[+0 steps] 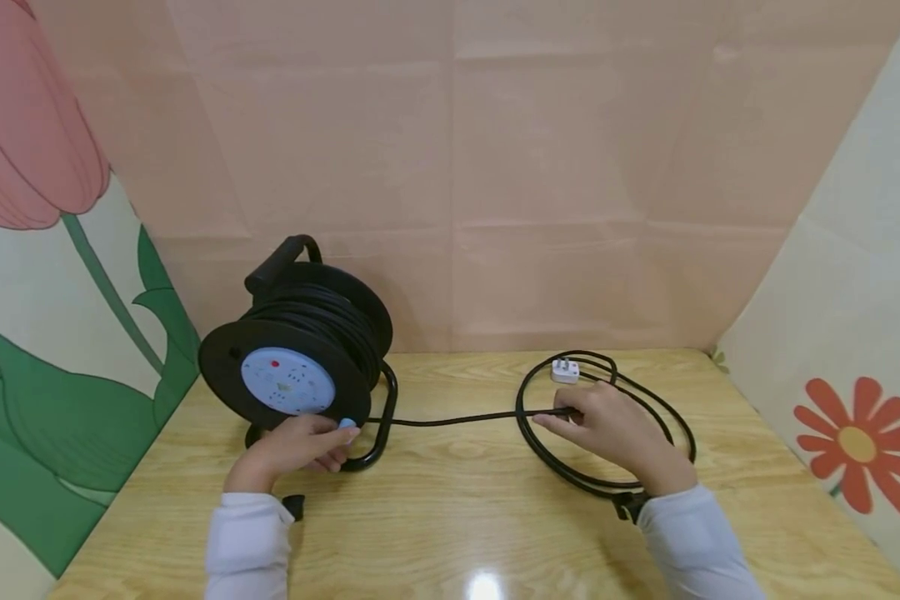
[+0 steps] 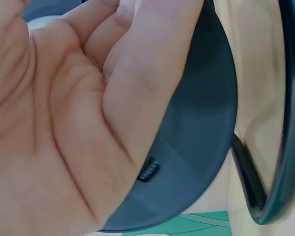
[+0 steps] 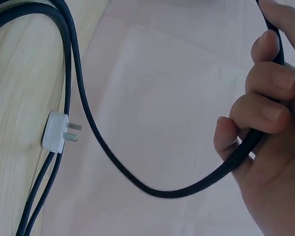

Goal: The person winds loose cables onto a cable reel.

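Observation:
A black cable reel [image 1: 292,367] with a light blue socket face [image 1: 288,381] stands on its tube frame [image 1: 381,425] at the left of the wooden table [image 1: 457,517]. My left hand [image 1: 333,442] grips the lower rim of the front flange [image 2: 196,147], where a small blue knob [image 1: 347,423] shows at my fingertips. A black cable [image 1: 450,419] runs right from the reel into loose loops. My right hand [image 1: 562,417] holds the cable [image 3: 157,191] in curled fingers [image 3: 265,113]. The white plug [image 1: 565,371] [image 3: 56,132] lies on the table just behind that hand.
A pink backdrop [image 1: 540,167] closes off the table's far edge. A tulip-printed panel [image 1: 45,275] stands at the left and a panel with a red flower [image 1: 855,442] at the right. The cable loops [image 1: 630,483] spread around my right wrist.

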A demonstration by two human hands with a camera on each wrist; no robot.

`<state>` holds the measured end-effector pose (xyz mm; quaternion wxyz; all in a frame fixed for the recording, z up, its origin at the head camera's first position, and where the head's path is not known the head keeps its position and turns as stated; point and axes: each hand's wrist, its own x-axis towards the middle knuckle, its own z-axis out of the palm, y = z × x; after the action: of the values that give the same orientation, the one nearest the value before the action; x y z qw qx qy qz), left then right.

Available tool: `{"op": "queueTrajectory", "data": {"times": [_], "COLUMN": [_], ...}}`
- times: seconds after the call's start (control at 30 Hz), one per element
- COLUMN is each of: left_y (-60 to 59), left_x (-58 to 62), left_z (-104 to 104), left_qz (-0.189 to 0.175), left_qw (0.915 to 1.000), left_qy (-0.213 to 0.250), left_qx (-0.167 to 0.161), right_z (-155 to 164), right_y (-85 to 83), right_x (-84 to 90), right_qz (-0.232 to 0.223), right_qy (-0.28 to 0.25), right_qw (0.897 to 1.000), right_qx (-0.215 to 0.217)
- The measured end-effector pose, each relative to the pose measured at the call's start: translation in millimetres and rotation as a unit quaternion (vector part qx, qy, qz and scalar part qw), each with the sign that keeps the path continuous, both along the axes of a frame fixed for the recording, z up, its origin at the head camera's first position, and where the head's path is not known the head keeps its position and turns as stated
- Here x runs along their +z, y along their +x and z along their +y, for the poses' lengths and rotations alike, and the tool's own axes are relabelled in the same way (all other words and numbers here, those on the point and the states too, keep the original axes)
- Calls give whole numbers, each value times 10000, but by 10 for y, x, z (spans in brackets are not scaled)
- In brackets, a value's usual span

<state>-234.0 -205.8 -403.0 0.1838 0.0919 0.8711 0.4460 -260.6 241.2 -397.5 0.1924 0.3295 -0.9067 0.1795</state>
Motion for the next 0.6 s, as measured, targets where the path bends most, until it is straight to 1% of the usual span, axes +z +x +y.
{"op": "queueTrajectory", "data": {"times": [0.1, 0.17, 0.27, 0.33, 0.43, 0.5, 0.6], "left_y": [-25, -37, -48, -54, -59, -59, -56], "left_x": [-61, -109, -181, -225, -265, -277, -289], "left_z": [-51, -100, -187, -248, -319, -347, -371], "left_qz": [-87, -193, -340, -389, -384, -412, -458], "left_qw": [9999, 9997, 9991, 9988, 9988, 9985, 9981], "left_qy": [79, 141, 226, 259, 298, 351, 399], "left_qx": [-8, 27, 93, 116, 100, 92, 111], "right_z": [34, 52, 54, 34, -9, -28, -38], "right_y": [-14, -28, -57, -75, -96, -93, -71], "right_x": [25, 36, 43, 39, 24, 11, -3], "right_qz": [455, 826, 1169, 1335, 1465, 1469, 1304], "right_qy": [-150, -283, -466, -465, -375, -250, -95], "right_qw": [9985, 9952, 9897, 9870, 9849, 9855, 9892], "right_qx": [260, 442, 681, 765, 844, 807, 662]}}
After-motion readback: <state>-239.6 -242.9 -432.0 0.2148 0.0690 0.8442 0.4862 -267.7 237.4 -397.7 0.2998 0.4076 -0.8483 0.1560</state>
